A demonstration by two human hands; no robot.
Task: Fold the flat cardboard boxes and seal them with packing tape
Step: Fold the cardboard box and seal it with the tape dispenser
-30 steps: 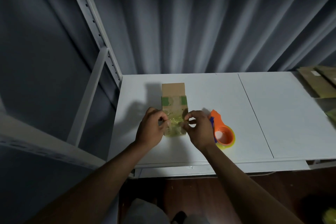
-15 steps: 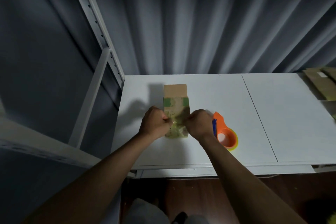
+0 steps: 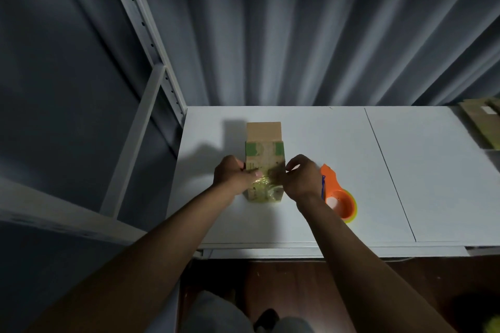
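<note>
Both hands are working the small brown cardboard box with green print (image 3: pixel 264 155), lying near the left of the white tabletop (image 3: pixel 433 170). The left hand (image 3: pixel 234 176) and right hand (image 3: pixel 301 177) are each pinching the yellowish tape (image 3: pixel 263 189) at the box's near end, grip closed on it. Judging by this, they should be pressing it flat from the centre outward. The orange tape dispenser (image 3: pixel 338 199) is lying just right.

One small brown cardboard box with green printed patches (image 3: pixel 264 154) is standing on the white tabletop (image 3: pixel 433 170). One orange plastic tape dispenser with a yellowish roll (image 3: pixel 338 199) is lying beside it. Two bare hands are working at the box: the left one (image 3: pixel 232 174) and the right one (image 3: pixel 301 177). One stack of flat brown cardboard (image 3: pixel 484 121) is lying at the far right edge; I cannot tell how many sheets it holds.
</note>
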